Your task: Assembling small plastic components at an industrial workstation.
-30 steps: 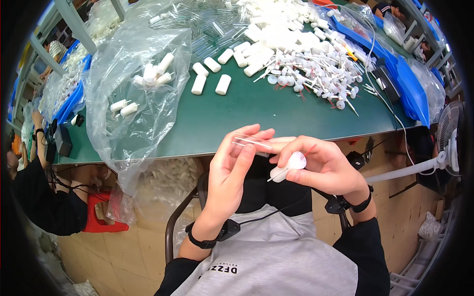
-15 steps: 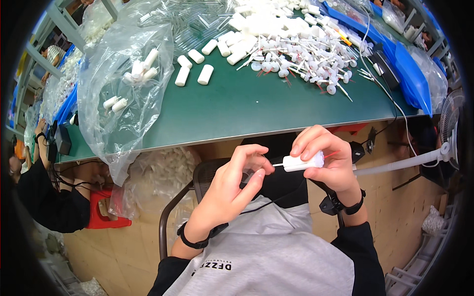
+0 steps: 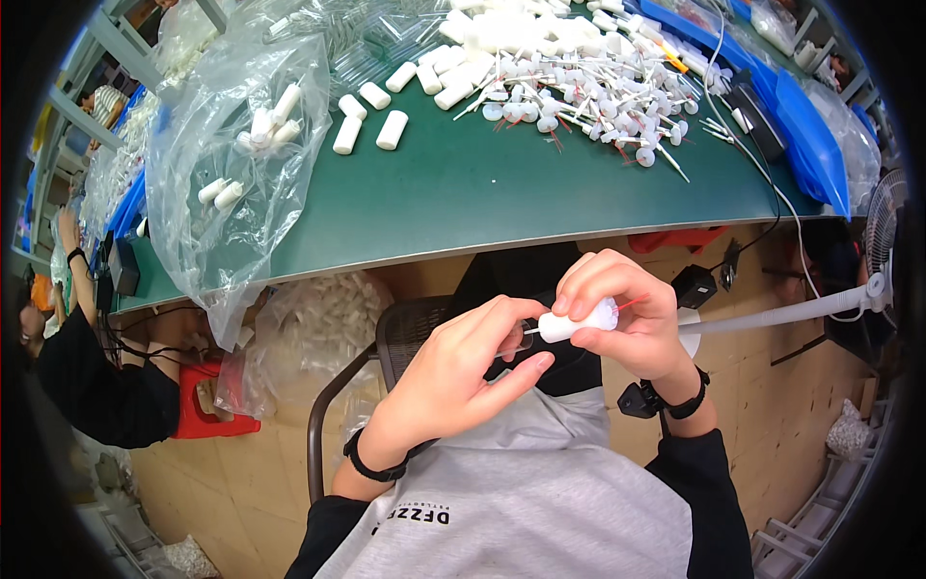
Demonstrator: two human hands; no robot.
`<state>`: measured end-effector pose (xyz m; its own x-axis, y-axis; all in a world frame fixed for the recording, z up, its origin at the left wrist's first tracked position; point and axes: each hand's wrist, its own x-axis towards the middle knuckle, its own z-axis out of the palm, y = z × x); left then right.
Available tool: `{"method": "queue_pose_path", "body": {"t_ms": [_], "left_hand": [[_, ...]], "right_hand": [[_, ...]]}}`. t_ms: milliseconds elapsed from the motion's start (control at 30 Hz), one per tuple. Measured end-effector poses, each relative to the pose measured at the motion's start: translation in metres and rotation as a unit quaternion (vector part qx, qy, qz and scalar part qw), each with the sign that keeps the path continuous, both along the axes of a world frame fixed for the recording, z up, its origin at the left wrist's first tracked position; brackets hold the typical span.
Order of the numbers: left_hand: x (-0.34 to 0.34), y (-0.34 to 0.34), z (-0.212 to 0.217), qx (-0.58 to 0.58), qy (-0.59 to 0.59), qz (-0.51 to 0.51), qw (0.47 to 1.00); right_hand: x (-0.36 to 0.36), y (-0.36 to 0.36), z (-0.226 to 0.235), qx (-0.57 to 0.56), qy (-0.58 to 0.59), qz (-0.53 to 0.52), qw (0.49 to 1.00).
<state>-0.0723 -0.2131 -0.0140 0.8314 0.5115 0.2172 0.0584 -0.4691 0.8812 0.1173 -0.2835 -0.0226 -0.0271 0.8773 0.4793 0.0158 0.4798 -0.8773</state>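
Observation:
My right hand (image 3: 627,314) grips a small white spray-pump part (image 3: 577,323) below the table edge, close to my chest. A thin tube sticks out of its left end. My left hand (image 3: 463,372) pinches a clear tube or vial (image 3: 519,342) against that end, fingertips touching the white part. Both wrists wear black bands. On the green table (image 3: 482,203) above lie white caps (image 3: 391,128) and a heap of white pump heads with thin dip tubes (image 3: 579,82).
A clear plastic bag (image 3: 241,164) with a few white caps hangs over the table's left edge. Blue bins (image 3: 801,125) and a black cable line the right side. A chair back (image 3: 386,338), a fan (image 3: 883,232) and another person at far left (image 3: 87,376) are nearby.
Both hands dropped from the table edge toward my chest. The white part turned horizontal in my right hand, and my left hand closed onto its end with the clear tube.

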Motion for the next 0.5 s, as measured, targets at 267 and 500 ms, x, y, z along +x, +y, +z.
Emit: {"method": "queue_pose_path", "body": {"t_ms": [267, 500], "left_hand": [[0.0054, -0.0002, -0.0081, 0.066, -0.001, 0.039, 0.997], [0.0031, 0.0013, -0.0029, 0.034, 0.094, 0.061, 0.993]], "right_hand": [[-0.0034, 0.0001, 0.0017, 0.002, -0.109, -0.028, 0.994], [-0.0007, -0.0024, 0.0002, -0.02, -0.038, -0.053, 0.998]]}}
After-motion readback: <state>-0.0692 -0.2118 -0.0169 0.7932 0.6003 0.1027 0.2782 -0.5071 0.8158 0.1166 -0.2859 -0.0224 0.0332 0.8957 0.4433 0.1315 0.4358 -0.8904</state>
